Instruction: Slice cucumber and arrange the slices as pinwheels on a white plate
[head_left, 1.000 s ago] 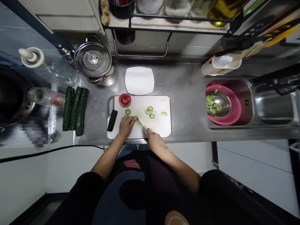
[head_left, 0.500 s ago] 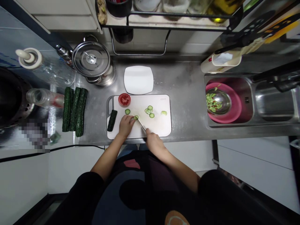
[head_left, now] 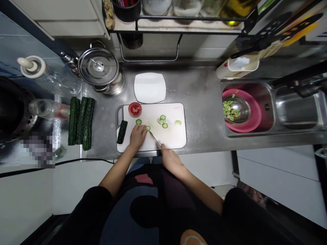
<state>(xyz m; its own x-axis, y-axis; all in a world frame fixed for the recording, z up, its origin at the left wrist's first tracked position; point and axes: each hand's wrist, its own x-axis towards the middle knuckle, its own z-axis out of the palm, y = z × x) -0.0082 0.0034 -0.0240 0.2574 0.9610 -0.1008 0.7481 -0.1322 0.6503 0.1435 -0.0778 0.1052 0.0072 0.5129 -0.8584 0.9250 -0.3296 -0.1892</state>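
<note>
My right hand (head_left: 171,159) is closed round the handle of a knife (head_left: 155,139), whose tip points at a small cucumber slice (head_left: 148,128). Beside that slice, my left hand (head_left: 138,136) rests on the white cutting board (head_left: 173,139) with its fingers bent at the slice's edge; they seem to steady it. Another slice (head_left: 138,121) lies just above the left hand. Several slices (head_left: 161,119) sit in a loose group at the board's middle, with pale slices (head_left: 178,123) farther right. A dark cucumber piece (head_left: 122,132) and a halved tomato (head_left: 135,109) lie at the left.
A white plate (head_left: 150,87) stands behind the board. Whole cucumbers (head_left: 88,124) and a lidded steel pot (head_left: 98,66) are to the left. In the sink (head_left: 268,119) at the right, a pink basin (head_left: 257,119) holds a metal bowl of cut vegetables. A rack (head_left: 191,30) hangs above.
My right hand has drawn the knife slightly back and to the right, away from the cucumber slice. The left hand stays by the slice. The view has shifted a little.
</note>
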